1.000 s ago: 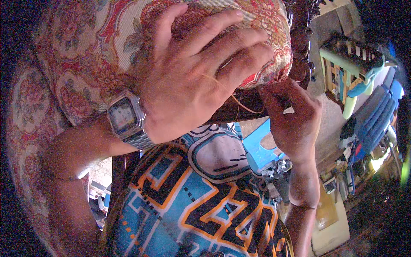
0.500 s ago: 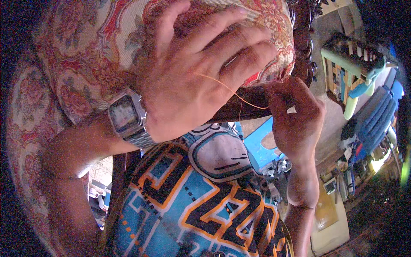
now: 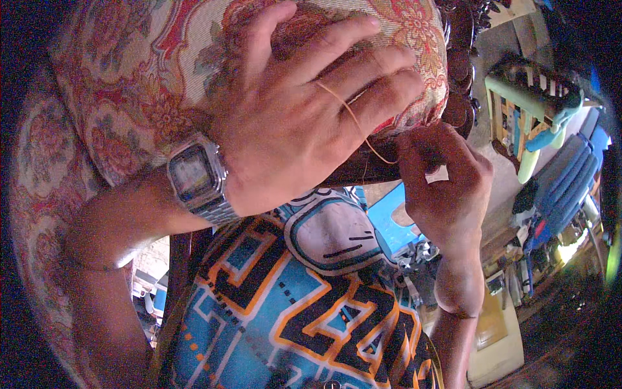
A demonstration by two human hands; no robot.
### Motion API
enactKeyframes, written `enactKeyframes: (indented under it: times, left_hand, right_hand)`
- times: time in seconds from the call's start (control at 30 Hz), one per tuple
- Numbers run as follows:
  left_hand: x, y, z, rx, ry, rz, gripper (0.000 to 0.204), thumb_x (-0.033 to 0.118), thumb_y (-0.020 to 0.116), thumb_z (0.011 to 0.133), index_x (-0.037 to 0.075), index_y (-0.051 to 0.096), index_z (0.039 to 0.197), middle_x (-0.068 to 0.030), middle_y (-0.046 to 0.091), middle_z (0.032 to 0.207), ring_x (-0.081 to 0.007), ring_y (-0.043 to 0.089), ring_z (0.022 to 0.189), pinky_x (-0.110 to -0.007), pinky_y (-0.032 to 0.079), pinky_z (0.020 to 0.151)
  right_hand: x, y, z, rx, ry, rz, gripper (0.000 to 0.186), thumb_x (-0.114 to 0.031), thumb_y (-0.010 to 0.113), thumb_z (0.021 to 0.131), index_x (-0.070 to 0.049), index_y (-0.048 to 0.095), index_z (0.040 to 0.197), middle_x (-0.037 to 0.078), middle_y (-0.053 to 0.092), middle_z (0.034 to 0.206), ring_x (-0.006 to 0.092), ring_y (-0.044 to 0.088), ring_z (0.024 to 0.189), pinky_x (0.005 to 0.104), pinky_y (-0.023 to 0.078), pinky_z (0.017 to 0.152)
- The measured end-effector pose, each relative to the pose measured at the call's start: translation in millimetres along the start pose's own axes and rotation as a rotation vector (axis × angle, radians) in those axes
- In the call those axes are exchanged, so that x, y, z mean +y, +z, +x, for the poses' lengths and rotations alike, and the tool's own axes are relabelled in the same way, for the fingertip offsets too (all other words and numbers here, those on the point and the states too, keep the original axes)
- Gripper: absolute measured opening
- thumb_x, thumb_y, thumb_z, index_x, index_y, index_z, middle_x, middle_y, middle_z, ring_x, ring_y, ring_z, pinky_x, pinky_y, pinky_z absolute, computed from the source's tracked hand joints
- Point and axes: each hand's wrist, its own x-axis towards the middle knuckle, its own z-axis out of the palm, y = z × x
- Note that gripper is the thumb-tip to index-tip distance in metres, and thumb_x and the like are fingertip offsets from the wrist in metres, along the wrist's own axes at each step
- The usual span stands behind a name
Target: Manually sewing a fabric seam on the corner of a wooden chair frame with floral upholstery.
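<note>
My left hand [image 3: 295, 133] lies palm down over a padded seat cover [image 3: 123, 39] of red, cream and green floral fabric, its fingers spread and pressing on it. A thin orange thread [image 3: 350, 114] crosses the back of this hand and curves down toward my right hand [image 3: 450, 178]. At the cover's lower right edge, thumb and fingers of that right hand pinch together, touching the fabric's red fold [image 3: 392, 124]. What sits between the fingertips is hidden. Dark wood frame [image 3: 353, 172] shows under the padded edge.
Carved dark wood [image 3: 461, 65] runs along the cushion's right side. Farther right stand a pale green basket-like crate [image 3: 502, 87] and a pile of blue fabric [image 3: 567, 178]. A bright blue panel [image 3: 389, 217] lies below, beyond my printed blue shirt [image 3: 259, 337].
The orange thread has shifted, its loop now shorter and nearer the cushion edge. My left hand has moved very slightly right; my right hand stays pinched at the edge.
</note>
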Motion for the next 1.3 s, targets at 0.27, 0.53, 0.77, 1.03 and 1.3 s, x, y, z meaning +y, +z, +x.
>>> enactKeyframes:
  times: [0.27, 0.53, 0.77, 1.03, 1.3]
  left_hand:
    - [0, 0, 0, -0.004, -0.006, 0.000, 0.044, 0.019, 0.062, 0.083, 0.022, 0.057, 0.127, 0.0007, 0.051, 0.139, -0.0266, 0.045, 0.129, -0.056, 0.026, 0.108]
    - [0, 0, 0, -0.006, -0.002, -0.003, 0.045, 0.018, 0.062, 0.082, 0.022, 0.057, 0.127, 0.0008, 0.051, 0.139, -0.0267, 0.044, 0.130, -0.056, 0.026, 0.108]
    - [1, 0, -3, 0.003, -0.003, -0.005, 0.046, 0.018, 0.063, 0.081, 0.023, 0.057, 0.126, 0.0009, 0.051, 0.140, -0.0267, 0.044, 0.130, -0.056, 0.026, 0.108]
    - [1, 0, -1, -0.009, -0.004, -0.001, 0.047, 0.017, 0.063, 0.080, 0.023, 0.057, 0.126, 0.0011, 0.050, 0.140, -0.0268, 0.044, 0.131, -0.056, 0.025, 0.108]
    - [1, -1, -2, -0.015, 0.000, 0.002, 0.048, 0.017, 0.064, 0.079, 0.023, 0.058, 0.126, 0.0012, 0.050, 0.141, -0.0269, 0.043, 0.131, -0.056, 0.025, 0.108]
  right_hand:
    - [-2, -1, -1, -0.042, 0.159, -0.035, 0.007, 0.000, 0.064, 0.085, 0.001, 0.061, 0.080, 0.003, 0.058, 0.068, 0.0064, 0.049, 0.061, 0.0254, 0.041, 0.056]
    - [2, 4, -2, -0.062, 0.096, 0.070, 0.004, 0.001, 0.065, 0.086, 0.000, 0.061, 0.083, 0.003, 0.058, 0.067, 0.0073, 0.051, 0.061, 0.0266, 0.041, 0.054]
    - [11, 5, -2, -0.047, -0.041, -0.032, 0.005, 0.003, 0.067, 0.082, 0.000, 0.064, 0.084, 0.007, 0.062, 0.069, 0.0117, 0.056, 0.060, 0.0278, 0.045, 0.055]
    - [5, -1, 6, -0.147, 0.043, 0.066, 0.007, 0.006, 0.064, 0.080, 0.000, 0.064, 0.083, 0.008, 0.060, 0.068, 0.0146, 0.059, 0.059, 0.0285, 0.046, 0.055]
    - [13, 5, -1, -0.028, -0.185, -0.077, 0.010, 0.006, 0.068, 0.076, -0.002, 0.065, 0.082, 0.008, 0.061, 0.070, 0.0156, 0.060, 0.058, 0.0278, 0.048, 0.052]
